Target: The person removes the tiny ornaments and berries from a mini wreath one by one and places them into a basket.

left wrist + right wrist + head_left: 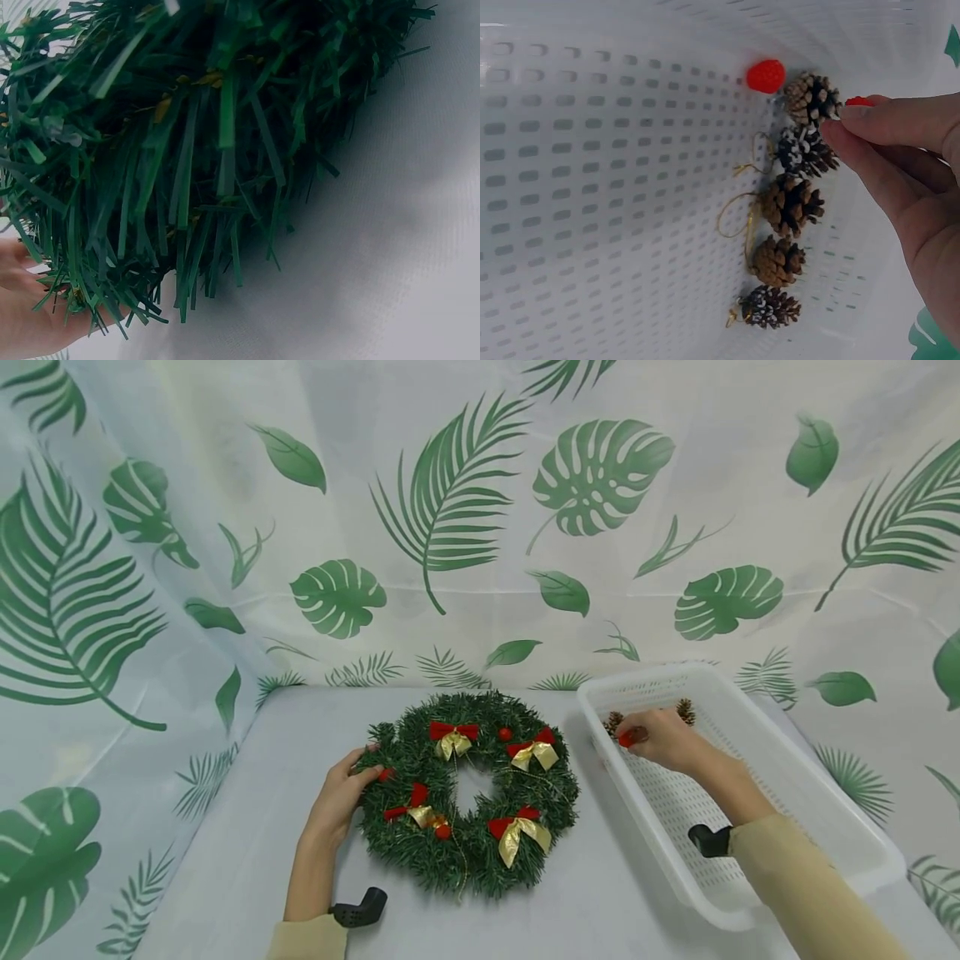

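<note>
My left hand (339,795) grips the left edge of a green tinsel wreath (480,860) lying flat, its thumb on top near a red berry. In the left wrist view part of that hand shows behind the wreath's strands. Red-and-gold bows (521,835) and small red berries (506,734) decorate the wreath. Over the far end of a white basket (637,835), my right hand (663,739) pinches a small red berry (859,100), mostly hidden by the fingers. Below it, several pinecones (789,204) lie in a row beside another red berry (766,76).
The perforated basket stands right of the wreath on a white-covered table (225,860). Some pinecones have gold string loops (733,214). A white cloth with green leaf prints (465,502) hangs behind and at the sides.
</note>
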Motion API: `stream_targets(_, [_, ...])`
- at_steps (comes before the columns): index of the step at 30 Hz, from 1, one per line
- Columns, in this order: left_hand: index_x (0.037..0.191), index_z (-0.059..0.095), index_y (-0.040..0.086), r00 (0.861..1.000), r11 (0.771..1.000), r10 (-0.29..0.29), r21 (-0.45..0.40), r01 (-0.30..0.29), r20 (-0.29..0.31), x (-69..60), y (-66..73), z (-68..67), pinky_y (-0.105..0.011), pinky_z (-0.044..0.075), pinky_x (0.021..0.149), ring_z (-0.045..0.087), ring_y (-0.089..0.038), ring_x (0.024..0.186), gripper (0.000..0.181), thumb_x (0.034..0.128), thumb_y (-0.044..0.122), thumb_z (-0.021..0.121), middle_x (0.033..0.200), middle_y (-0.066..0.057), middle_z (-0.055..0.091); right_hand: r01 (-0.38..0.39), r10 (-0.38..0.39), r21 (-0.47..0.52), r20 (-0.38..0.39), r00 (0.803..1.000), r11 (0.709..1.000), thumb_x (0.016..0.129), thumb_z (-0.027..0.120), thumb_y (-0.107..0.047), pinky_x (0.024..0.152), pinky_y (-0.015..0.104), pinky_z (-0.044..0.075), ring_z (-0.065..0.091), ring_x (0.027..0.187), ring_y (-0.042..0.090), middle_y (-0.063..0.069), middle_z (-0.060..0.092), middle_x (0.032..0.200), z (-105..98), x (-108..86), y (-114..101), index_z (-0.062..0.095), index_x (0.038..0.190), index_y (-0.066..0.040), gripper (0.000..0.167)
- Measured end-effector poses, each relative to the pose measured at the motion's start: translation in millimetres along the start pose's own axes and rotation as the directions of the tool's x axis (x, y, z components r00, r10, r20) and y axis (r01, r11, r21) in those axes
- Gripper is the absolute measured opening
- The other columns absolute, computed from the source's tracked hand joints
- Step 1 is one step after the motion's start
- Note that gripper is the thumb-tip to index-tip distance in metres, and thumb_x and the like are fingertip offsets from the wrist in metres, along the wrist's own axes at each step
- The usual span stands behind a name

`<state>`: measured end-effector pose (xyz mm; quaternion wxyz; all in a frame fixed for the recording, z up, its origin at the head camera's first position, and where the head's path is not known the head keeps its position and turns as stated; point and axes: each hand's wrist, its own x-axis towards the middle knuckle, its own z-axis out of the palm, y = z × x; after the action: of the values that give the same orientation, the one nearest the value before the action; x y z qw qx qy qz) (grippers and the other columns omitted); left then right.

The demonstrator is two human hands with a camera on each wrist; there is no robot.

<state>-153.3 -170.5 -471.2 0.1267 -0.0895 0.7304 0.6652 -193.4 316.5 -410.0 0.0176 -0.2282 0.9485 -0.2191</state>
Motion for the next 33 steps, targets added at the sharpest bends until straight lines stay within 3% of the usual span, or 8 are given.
stream_targets(12, [0.16, 0.033, 0.005, 1.0, 1.0, -0.002, 0.006, 0.002, -0.012, 0.8, -0.9, -0.8, -0.067, 0.019, 0.122, 0.003, -0.048, 0.157, 0.062, 0.1042, 0.015, 0.057, 0.171, -0.024, 0.003, -0.033, 0.034, -0.036, 0.04, 0.999, 0.999, 0.082, 0.077, 0.008, 0.069, 0.04, 0.061, 0.073, 0.078, 0.027, 0.013, 0.076, 0.088, 13.3, 6.2, 11.5, 0.078, 0.095, 0.001, 0.015])
stream_targets(17, [0.162, 0.028, 0.004, 1.0, 1.0, -0.01, -0.001, 0.01, -0.011, 1.7, -1.0, -0.8, -0.067, 0.019, 0.122, 0.007, -0.048, 0.156, 0.067, 0.1041, 0.017, 0.058, 0.171, -0.024, 0.004, -0.033, 0.034, -0.017, 0.071, 0.997, 0.999, 0.082, 0.076, 0.01, 0.067, 0.04, 0.061, 0.073, 0.077, 0.026, 0.013, 0.075, 0.089, 17.4, 7.1, 15.2, 0.077, 0.095, 0.0, 0.017])
stream_targets(24, [0.165, 0.018, 0.003, 1.0, 1.0, -0.006, 0.002, 0.006, -0.002, 1.1, -0.3, 0.8, -0.067, 0.018, 0.122, 0.006, -0.05, 0.156, 0.073, 0.1045, 0.019, 0.057, 0.171, -0.026, 0.002, 0.009, -0.004, -0.065, 0.075, 0.997, 0.998, 0.082, 0.076, 0.01, 0.064, 0.036, 0.058, 0.068, 0.074, 0.024, 0.011, 0.074, 0.084, 21.4, 8.0, 19.3, 0.077, 0.091, 0.0, 0.014])
stream_targets(33, [0.164, 0.018, 0.002, 1.0, 1.0, 0.0, 0.004, 0.0, -0.01, 2.2, -1.3, -0.7, -0.068, 0.018, 0.122, 0.005, -0.05, 0.156, 0.074, 0.1043, 0.018, 0.058, 0.171, -0.026, 0.001, 0.014, -0.007, -0.083, 0.084, 0.996, 0.996, 0.08, 0.074, 0.015, 0.06, 0.033, 0.055, 0.065, 0.072, 0.024, 0.013, 0.072, 0.083, 28.4, 9.1, 19.8, 0.075, 0.088, 0.001, 0.016])
